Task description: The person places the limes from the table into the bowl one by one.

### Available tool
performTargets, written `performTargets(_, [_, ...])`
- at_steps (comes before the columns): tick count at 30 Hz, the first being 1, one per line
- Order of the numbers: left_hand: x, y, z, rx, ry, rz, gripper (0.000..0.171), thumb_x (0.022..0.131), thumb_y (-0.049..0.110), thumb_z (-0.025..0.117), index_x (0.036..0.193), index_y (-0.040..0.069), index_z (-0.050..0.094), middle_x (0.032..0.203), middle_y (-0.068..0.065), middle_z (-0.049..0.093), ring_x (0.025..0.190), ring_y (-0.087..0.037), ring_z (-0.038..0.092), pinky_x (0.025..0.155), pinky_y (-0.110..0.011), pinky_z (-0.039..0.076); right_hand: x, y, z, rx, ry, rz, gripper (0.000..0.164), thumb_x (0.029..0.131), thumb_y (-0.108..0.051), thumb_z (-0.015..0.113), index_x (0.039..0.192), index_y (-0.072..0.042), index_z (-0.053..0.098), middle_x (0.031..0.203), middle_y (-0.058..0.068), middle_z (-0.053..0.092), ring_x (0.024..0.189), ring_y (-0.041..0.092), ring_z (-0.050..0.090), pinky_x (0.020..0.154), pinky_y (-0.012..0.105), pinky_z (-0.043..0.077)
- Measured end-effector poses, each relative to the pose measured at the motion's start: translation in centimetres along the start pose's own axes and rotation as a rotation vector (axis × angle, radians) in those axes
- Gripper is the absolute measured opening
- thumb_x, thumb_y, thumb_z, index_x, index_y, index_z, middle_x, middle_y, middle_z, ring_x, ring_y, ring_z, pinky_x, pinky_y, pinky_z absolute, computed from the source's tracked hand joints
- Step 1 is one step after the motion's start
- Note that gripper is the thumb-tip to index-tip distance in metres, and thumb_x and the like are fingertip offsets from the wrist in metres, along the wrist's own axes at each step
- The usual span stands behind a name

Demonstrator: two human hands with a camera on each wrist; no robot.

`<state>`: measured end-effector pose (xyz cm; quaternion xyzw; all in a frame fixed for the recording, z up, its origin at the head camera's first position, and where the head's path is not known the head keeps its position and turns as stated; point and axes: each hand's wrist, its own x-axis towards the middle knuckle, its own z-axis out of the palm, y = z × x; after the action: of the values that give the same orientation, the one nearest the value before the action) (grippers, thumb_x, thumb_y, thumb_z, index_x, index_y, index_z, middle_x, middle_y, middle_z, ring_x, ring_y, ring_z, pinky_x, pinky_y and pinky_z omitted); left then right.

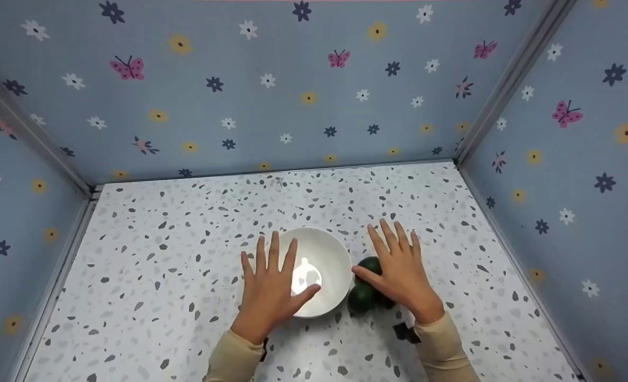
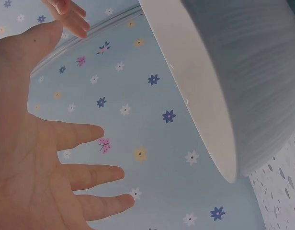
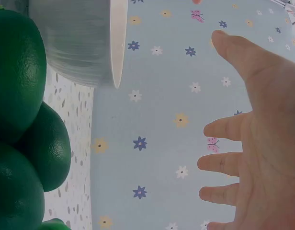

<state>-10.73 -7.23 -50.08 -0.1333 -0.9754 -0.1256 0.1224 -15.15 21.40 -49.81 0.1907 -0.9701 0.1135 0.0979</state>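
A round bowl (image 1: 332, 254), white inside, stands upright on the table; the left wrist view shows its greyish outer wall (image 2: 262, 86). My left hand (image 1: 268, 297) is spread flat over the bowl's left part, hiding some of the rim. In its wrist view the fingers (image 2: 95, 177) are straight and apart from the bowl. To the bowl's right sits a cluster of several smooth, dark green oval fruits (image 3: 16, 72). My right hand (image 1: 398, 270) hovers above these fruits (image 1: 361, 298), partly covering them. Its fingers (image 3: 221, 164) are spread and hold nothing.
The table (image 1: 149, 254) has a white speckled top. Blue panels with flowers and butterflies enclose it: a back wall (image 1: 276, 58), a left wall (image 1: 16, 212) and a right wall (image 1: 574, 175). Metal strips (image 1: 510, 79) run along the corners.
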Motion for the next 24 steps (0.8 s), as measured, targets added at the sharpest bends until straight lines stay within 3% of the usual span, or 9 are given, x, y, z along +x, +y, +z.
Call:
performTargets(8, [-0.2, -0.6, -0.1, -0.043, 0.021, -0.037, 0.095, 0.087, 0.072, 0.056, 0.155, 0.010, 0.037, 0.157, -0.027, 0.027, 0.143, -0.049, 0.025, 0.109, -0.072, 0.024, -0.1, 0.4, -0.3, 0.002, -0.006, 0.015, 0.093, 0.090, -0.074, 0.050, 0.160, -0.016, 0.027, 0.163, 0.014, 0.022, 0.149, 0.038, 0.015, 0.117, 0.063, 0.006])
performTargets(16, [-0.8, -2.4, 0.1, -0.125, 0.078, -0.090, 0.084, 0.089, 0.051, 0.070, 0.148, -0.002, 0.044, 0.152, -0.031, 0.033, 0.137, -0.051, 0.034, 0.103, -0.066, 0.039, -0.4, 0.9, -0.3, 0.008, 0.002, 0.006, 0.093, 0.090, -0.071, 0.054, 0.159, -0.016, 0.029, 0.162, 0.017, 0.025, 0.148, 0.041, 0.018, 0.116, 0.066, 0.008])
performTargets(20, [-1.1, -3.2, 0.1, -0.223, 0.047, -0.158, 0.080, 0.091, 0.043, 0.071, 0.148, -0.005, 0.042, 0.151, -0.031, 0.035, 0.135, -0.049, 0.039, 0.093, -0.063, 0.049, -0.5, 1.3, -0.4, 0.007, 0.009, 0.016, 0.092, 0.089, -0.070, 0.058, 0.158, -0.015, 0.031, 0.160, 0.019, 0.028, 0.147, 0.042, 0.020, 0.115, 0.066, 0.009])
performTargets(24, [-1.4, -3.8, 0.4, -0.329, 0.010, -0.235, 0.075, 0.094, 0.035, 0.071, 0.147, -0.008, 0.040, 0.149, -0.031, 0.038, 0.130, -0.048, 0.046, 0.092, -0.062, 0.050, -0.7, 1.6, -0.6, 0.012, 0.004, 0.028, 0.093, 0.089, -0.070, 0.058, 0.158, -0.014, 0.032, 0.160, 0.018, 0.028, 0.146, 0.042, 0.021, 0.115, 0.067, 0.008])
